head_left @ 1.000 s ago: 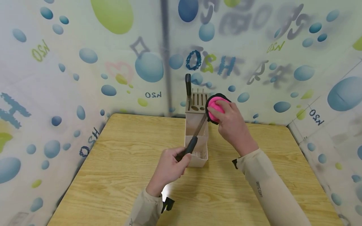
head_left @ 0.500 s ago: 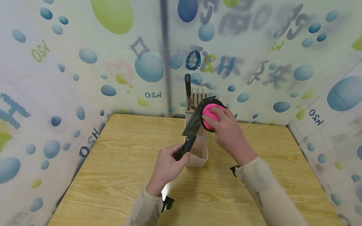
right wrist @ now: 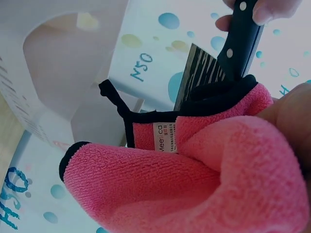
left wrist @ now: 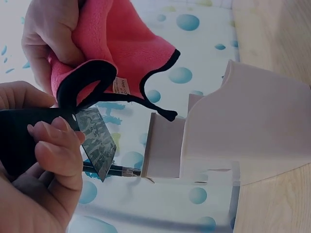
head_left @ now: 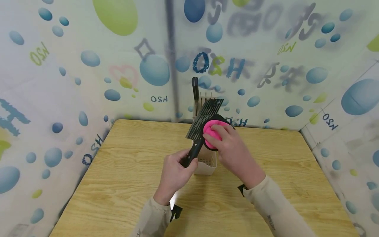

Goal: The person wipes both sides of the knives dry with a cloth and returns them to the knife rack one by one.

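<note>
My left hand (head_left: 177, 172) grips the black riveted handle of a cleaver (head_left: 203, 119), whose broad blade points up and away, its face streaked dark and light. In my right hand (head_left: 238, 153) is a bunched pink cloth (right wrist: 141, 182) with black trim and a white label. The cloth lies against the blade's right side at its handle end, hiding that part. In the left wrist view, only a corner of the blade (left wrist: 97, 141) shows below the cloth. Behind the cleaver stands a pale knife holder (head_left: 205, 169), partly covered by blade and cloth.
A second black-handled knife (head_left: 195, 89) stands upright in a slot at the holder's back left. The holder rests on a wood-grain table (head_left: 133, 158). A patterned fabric wall (head_left: 124, 52) rises right behind the table and along both sides.
My right hand has drawn the cloth down the cleaver from near the tip to the handle end. The blade has turned from edge-on to show its broad face.
</note>
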`<action>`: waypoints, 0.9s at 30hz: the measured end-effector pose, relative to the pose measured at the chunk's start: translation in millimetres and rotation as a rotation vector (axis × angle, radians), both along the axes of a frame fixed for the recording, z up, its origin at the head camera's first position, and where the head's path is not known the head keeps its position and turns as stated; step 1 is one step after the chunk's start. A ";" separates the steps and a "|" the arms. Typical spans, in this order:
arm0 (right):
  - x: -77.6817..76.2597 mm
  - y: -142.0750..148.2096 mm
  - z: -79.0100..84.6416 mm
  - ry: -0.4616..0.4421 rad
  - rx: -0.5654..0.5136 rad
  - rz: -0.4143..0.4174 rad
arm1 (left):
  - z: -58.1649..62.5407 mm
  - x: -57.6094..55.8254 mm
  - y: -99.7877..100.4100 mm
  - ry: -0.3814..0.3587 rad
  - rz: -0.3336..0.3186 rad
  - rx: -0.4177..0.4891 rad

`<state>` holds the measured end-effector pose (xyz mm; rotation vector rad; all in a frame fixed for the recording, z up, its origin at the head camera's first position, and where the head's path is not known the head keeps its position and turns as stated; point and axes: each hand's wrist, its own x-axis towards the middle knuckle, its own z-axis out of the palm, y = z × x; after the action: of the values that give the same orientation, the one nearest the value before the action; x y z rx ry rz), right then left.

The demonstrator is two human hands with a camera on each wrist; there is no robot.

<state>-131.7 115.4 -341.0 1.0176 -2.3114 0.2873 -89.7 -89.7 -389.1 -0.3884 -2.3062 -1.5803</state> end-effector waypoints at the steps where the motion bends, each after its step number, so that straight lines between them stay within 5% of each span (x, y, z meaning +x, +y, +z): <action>1: 1.2 -0.8 -0.6 -0.002 0.000 0.000 | -0.2 -0.2 0.0 0.001 0.005 -0.004; 13: 1.4 -1.9 -3.2 0.003 -0.004 -0.001 | -1.6 -0.9 -0.2 0.046 0.005 -0.043; 27: -28.3 17.3 4.6 -0.002 0.014 -0.095 | -0.6 2.6 1.6 0.079 0.006 -0.057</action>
<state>-160.0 132.7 -336.4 0.9117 -2.3582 0.2337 -87.1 -88.1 -389.7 -0.4496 -2.2941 -1.4724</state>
